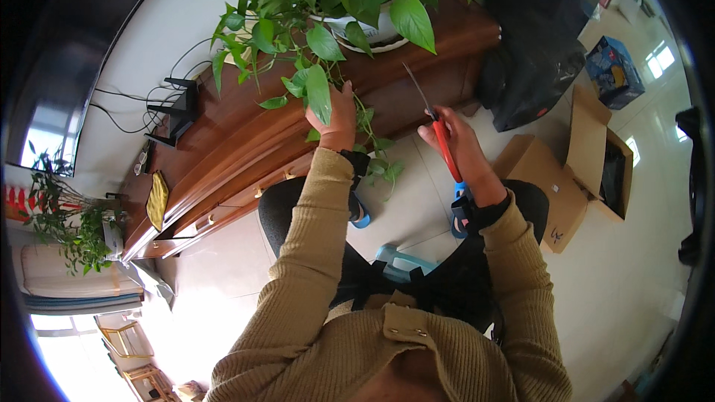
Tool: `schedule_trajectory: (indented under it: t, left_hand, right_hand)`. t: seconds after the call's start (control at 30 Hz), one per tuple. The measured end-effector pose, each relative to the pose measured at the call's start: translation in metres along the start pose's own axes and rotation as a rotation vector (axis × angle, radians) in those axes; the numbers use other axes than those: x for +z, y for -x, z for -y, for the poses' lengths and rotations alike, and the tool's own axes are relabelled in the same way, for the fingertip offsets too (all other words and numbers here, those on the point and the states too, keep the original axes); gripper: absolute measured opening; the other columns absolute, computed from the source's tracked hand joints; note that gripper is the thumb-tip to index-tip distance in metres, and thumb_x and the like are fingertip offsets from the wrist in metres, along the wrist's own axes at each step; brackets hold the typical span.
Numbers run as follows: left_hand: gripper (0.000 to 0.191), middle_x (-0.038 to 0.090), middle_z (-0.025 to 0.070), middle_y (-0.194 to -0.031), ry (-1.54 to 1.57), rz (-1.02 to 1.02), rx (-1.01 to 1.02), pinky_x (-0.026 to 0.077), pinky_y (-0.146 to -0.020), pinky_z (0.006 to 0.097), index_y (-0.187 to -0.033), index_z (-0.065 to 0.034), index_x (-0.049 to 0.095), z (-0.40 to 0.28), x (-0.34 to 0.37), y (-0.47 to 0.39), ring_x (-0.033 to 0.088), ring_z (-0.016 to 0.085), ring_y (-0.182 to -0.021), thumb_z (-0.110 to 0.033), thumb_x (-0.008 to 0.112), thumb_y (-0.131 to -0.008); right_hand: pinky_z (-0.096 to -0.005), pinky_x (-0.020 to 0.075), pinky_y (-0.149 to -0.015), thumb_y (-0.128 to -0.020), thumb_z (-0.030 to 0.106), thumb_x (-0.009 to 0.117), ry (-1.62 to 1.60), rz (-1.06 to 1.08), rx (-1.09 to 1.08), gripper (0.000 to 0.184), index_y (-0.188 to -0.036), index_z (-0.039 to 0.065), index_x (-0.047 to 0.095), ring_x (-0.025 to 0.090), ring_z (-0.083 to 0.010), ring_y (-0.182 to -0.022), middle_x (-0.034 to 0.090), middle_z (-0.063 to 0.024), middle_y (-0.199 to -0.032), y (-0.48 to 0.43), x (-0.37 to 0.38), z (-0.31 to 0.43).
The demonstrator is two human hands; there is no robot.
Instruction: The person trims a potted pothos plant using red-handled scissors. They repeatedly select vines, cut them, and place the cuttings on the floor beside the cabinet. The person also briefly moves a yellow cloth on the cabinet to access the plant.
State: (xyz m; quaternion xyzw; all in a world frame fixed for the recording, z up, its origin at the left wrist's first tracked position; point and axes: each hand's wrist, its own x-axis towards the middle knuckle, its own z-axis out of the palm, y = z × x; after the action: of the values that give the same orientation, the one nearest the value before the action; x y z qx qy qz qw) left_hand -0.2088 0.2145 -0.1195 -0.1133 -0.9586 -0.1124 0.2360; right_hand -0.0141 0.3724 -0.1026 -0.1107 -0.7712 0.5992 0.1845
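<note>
A pothos plant (321, 39) with broad green leaves spills from a white pot (380, 30) on a polished wooden cabinet (251, 117). My left hand (338, 117) is up among its trailing stems, closed around a vine (366, 123); a large leaf hides part of the fingers. Below this hand the vine hangs past the cabinet's front edge. In my right hand (455, 137) is a pair of scissors with red handles (445, 145). Their thin metal blades (416, 84) point up towards the pot, apart from the stems.
A black router (179, 111) with cables, glasses (141, 163) and a yellow cloth (157, 201) lie along the cabinet. On the right are a black bag (536, 78), cardboard boxes (550, 195) and a blue box (614, 72). A light-blue stool (399, 262) is between my legs.
</note>
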Motion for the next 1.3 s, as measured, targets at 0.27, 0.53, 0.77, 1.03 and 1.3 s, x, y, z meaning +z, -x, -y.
schedule_trajectory:
  t: [0.27,0.53,0.77,1.03,1.3]
  left_hand:
    - [0.033,0.065,0.0187,-0.086,0.529,0.298,-0.321,0.048,-0.06,0.0453,-0.085,0.0045,0.065,-0.013,-0.007,-0.001,0.063,0.033,-0.072,-0.028,0.065,-0.079]
    - [0.015,0.061,0.0015,-0.077,1.83,0.647,-0.888,0.041,-0.048,0.0244,-0.094,-0.011,0.061,-0.029,-0.055,-0.003,0.058,0.014,-0.065,-0.017,0.068,-0.083]
    - [0.018,0.063,0.0045,-0.086,1.856,0.509,-0.578,0.053,-0.055,0.0322,-0.099,-0.0081,0.059,-0.077,-0.095,-0.04,0.063,0.017,-0.073,-0.02,0.064,-0.086]
    - [0.016,0.055,0.0023,-0.071,1.715,0.407,-0.617,0.033,-0.043,0.0243,-0.087,-0.0086,0.06,-0.105,-0.1,-0.083,0.043,0.011,-0.054,-0.023,0.066,-0.085]
    - [0.055,0.056,0.0241,-0.113,0.22,0.071,0.56,0.045,-0.082,0.0472,-0.127,-0.0058,0.047,-0.094,-0.082,-0.111,0.052,0.042,-0.105,-0.01,0.064,-0.076]
  right_hand:
    - [-0.0234,0.0453,-0.069,-0.085,0.026,0.069,-0.045,-0.014,0.018,0.047,-0.117,-0.003,0.051,0.052,-0.0094,-0.076,0.058,-0.005,-0.085,0.002,-0.005,0.005]
    - [-0.0228,0.0447,-0.068,-0.084,0.025,0.07,-0.109,-0.117,-0.007,0.047,-0.116,-0.003,0.051,0.052,-0.0092,-0.074,0.057,-0.0054,-0.083,0.0,-0.015,-0.005]
    - [-0.0179,0.0403,-0.072,-0.09,0.018,0.062,-0.34,-0.35,-0.022,0.036,-0.12,0.004,0.051,0.049,-0.0051,-0.079,0.054,0.0031,-0.094,0.006,-0.039,0.011]
    - [-0.0193,0.041,-0.061,-0.093,0.02,0.055,-0.434,-0.447,-0.07,0.032,-0.121,0.005,0.05,0.05,-0.0071,-0.072,0.057,-0.0034,-0.091,0.014,-0.053,0.029]
    - [-0.0159,0.0402,-0.061,-0.089,0.023,0.063,-0.572,-0.415,-0.055,0.038,-0.122,0.008,0.05,0.05,-0.0047,-0.07,0.058,0.0017,-0.09,0.011,-0.051,0.025]
